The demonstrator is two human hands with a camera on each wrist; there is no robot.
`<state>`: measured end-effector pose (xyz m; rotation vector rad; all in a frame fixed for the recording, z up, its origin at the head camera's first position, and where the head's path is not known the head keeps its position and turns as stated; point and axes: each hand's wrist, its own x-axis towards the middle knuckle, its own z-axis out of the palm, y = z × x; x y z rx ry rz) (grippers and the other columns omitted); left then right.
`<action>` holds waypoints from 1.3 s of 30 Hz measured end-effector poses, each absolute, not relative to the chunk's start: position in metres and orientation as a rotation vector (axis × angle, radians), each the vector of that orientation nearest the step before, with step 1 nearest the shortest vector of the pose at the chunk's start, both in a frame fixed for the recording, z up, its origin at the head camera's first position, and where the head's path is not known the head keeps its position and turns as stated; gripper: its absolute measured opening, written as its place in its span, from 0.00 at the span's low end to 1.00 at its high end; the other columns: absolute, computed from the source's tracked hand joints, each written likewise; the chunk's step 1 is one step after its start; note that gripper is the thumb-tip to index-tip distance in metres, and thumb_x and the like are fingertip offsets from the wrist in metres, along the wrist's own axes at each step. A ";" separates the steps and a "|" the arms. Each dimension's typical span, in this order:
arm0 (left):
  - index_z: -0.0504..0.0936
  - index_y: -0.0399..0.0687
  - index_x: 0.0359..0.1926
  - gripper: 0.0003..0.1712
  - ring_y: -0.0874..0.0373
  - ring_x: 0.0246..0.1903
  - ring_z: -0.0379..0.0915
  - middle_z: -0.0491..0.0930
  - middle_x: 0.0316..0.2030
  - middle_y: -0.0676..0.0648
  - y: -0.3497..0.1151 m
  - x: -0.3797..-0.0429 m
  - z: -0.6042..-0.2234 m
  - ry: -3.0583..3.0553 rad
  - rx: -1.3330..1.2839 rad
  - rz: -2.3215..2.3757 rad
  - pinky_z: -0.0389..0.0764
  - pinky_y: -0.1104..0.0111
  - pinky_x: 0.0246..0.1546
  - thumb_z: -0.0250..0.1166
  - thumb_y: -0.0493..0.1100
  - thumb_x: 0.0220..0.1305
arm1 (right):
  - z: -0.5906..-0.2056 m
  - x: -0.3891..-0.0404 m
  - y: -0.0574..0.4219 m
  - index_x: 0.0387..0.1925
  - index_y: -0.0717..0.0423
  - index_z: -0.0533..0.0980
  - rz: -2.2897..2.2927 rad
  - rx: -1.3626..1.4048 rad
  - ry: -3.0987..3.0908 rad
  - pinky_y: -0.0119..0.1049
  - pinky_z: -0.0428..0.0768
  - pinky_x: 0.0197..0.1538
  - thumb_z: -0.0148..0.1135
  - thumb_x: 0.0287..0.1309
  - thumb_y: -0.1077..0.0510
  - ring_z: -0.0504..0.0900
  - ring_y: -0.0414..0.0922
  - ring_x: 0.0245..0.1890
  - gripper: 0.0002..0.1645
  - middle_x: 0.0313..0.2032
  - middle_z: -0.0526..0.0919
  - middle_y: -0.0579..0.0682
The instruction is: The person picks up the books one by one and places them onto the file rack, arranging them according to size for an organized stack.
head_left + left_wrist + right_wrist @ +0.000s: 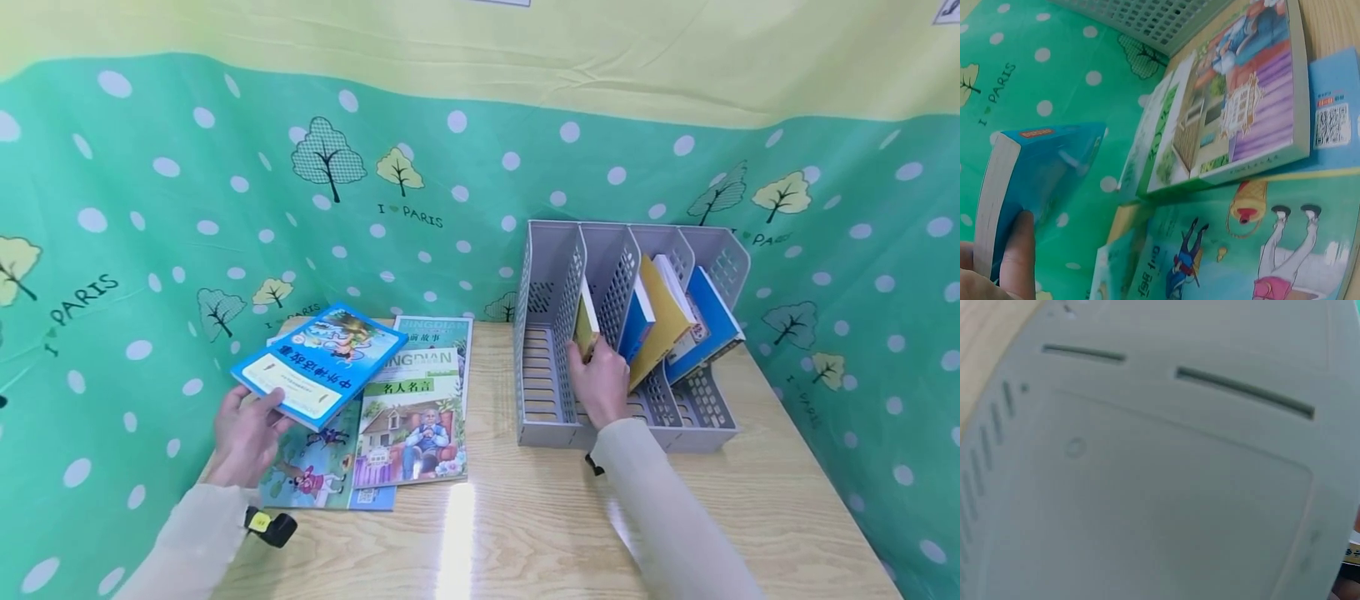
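My left hand [247, 433] grips a blue book [318, 362] by its lower edge, thumb on the cover, above the books on the left of the table. The left wrist view shows this blue book [1041, 181] from its page edge, with a finger along its side. On the right, my right hand [602, 382] holds a thin yellow book [587, 321] in the second compartment from the left of a grey file rack [558, 433]. The rack's wall [1147, 500] fills most of the right wrist view, hiding nearly all of that hand.
Under the left hand lie a magazine-like book with a seated figure [412, 433], a green-blue book [307, 487] and a pale green one [442, 325]. A yellow book [660, 321] and a blue book [708, 329] lean in the rack. Dotted green cloth [420, 167] hangs behind.
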<state>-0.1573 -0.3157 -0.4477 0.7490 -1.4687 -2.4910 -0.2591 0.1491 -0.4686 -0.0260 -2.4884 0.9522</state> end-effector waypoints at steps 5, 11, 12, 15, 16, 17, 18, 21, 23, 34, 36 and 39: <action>0.56 0.56 0.69 0.36 0.59 0.42 0.81 0.70 0.58 0.49 -0.306 -0.152 -0.441 -1.451 0.706 -2.513 0.79 0.61 0.47 0.61 0.37 0.65 | -0.470 -0.250 0.154 0.49 0.64 0.75 0.945 -0.010 -2.503 0.48 0.84 0.35 0.57 0.64 0.47 0.85 0.56 0.36 0.24 0.43 0.83 0.63; 0.55 0.57 0.70 0.39 0.59 0.44 0.80 0.65 0.61 0.48 -0.290 -0.147 -0.433 -1.431 0.620 -2.567 0.79 0.61 0.48 0.64 0.35 0.63 | -0.472 -0.238 0.161 0.48 0.62 0.76 0.936 0.012 -2.507 0.48 0.84 0.37 0.57 0.64 0.47 0.84 0.54 0.36 0.22 0.39 0.84 0.60; 0.55 0.56 0.70 0.40 0.59 0.44 0.80 0.65 0.61 0.48 -0.288 -0.146 -0.432 -1.424 0.608 -2.576 0.79 0.61 0.48 0.64 0.34 0.62 | -0.472 -0.236 0.162 0.48 0.62 0.76 0.927 0.022 -2.508 0.48 0.84 0.37 0.57 0.64 0.47 0.84 0.54 0.36 0.22 0.40 0.84 0.60; 0.56 0.56 0.69 0.39 0.59 0.45 0.80 0.66 0.60 0.48 -0.280 -0.144 -0.430 -1.415 0.588 -2.598 0.79 0.61 0.48 0.64 0.34 0.62 | -0.472 -0.230 0.165 0.50 0.62 0.76 0.901 0.056 -2.500 0.48 0.84 0.36 0.58 0.64 0.47 0.85 0.54 0.35 0.23 0.41 0.84 0.60; 0.57 0.56 0.68 0.38 0.59 0.45 0.80 0.67 0.59 0.48 -0.278 -0.143 -0.430 -1.415 0.582 -2.603 0.79 0.61 0.47 0.64 0.34 0.62 | -0.472 -0.228 0.166 0.50 0.62 0.76 0.890 0.065 -2.493 0.48 0.84 0.35 0.58 0.64 0.48 0.84 0.54 0.34 0.23 0.41 0.84 0.60; 0.58 0.55 0.67 0.37 0.58 0.45 0.80 0.68 0.59 0.48 -0.276 -0.143 -0.430 -1.411 0.576 -2.610 0.79 0.61 0.47 0.64 0.33 0.62 | -0.472 -0.227 0.167 0.50 0.62 0.76 0.879 0.075 -2.487 0.48 0.84 0.34 0.59 0.64 0.48 0.84 0.54 0.34 0.22 0.40 0.84 0.60; 0.58 0.54 0.66 0.36 0.58 0.46 0.80 0.69 0.58 0.48 -0.274 -0.142 -0.430 -1.408 0.566 -2.617 0.79 0.61 0.47 0.63 0.33 0.62 | -0.471 -0.225 0.168 0.49 0.62 0.77 0.868 0.082 -2.479 0.48 0.83 0.34 0.59 0.63 0.49 0.84 0.53 0.33 0.22 0.40 0.85 0.60; 0.58 0.53 0.66 0.34 0.56 0.46 0.80 0.71 0.56 0.48 -0.268 -0.139 -0.430 -1.408 0.513 -2.640 0.80 0.60 0.47 0.62 0.32 0.63 | -0.470 -0.219 0.172 0.48 0.62 0.77 0.838 0.090 -2.464 0.47 0.83 0.33 0.60 0.63 0.50 0.84 0.51 0.31 0.20 0.37 0.85 0.58; 0.57 0.52 0.67 0.34 0.56 0.47 0.79 0.71 0.55 0.48 -0.264 -0.136 -0.431 -1.425 0.468 -2.655 0.80 0.59 0.47 0.61 0.32 0.64 | -0.469 -0.216 0.174 0.47 0.63 0.78 0.819 0.098 -2.464 0.45 0.83 0.32 0.59 0.63 0.51 0.84 0.49 0.30 0.20 0.35 0.85 0.57; 0.58 0.56 0.66 0.31 0.57 0.49 0.78 0.71 0.55 0.49 -0.248 -0.125 -0.425 -1.523 0.501 -2.663 0.78 0.62 0.50 0.60 0.36 0.66 | -0.459 -0.194 0.171 0.43 0.62 0.79 0.785 0.218 -2.462 0.40 0.84 0.34 0.58 0.63 0.53 0.84 0.46 0.31 0.16 0.33 0.86 0.53; 0.58 0.56 0.64 0.30 0.57 0.50 0.77 0.72 0.54 0.49 -0.245 -0.123 -0.423 -1.529 0.511 -2.665 0.78 0.62 0.50 0.60 0.36 0.67 | -0.457 -0.191 0.169 0.42 0.62 0.79 0.768 0.249 -2.445 0.40 0.84 0.33 0.59 0.63 0.53 0.84 0.46 0.31 0.16 0.33 0.85 0.54; 0.59 0.57 0.63 0.29 0.57 0.50 0.77 0.73 0.54 0.49 -0.240 -0.121 -0.422 -1.554 0.527 -2.655 0.78 0.63 0.50 0.60 0.37 0.66 | -0.452 -0.186 0.166 0.42 0.62 0.79 0.752 0.300 -2.416 0.38 0.84 0.32 0.60 0.63 0.54 0.84 0.46 0.30 0.15 0.33 0.85 0.54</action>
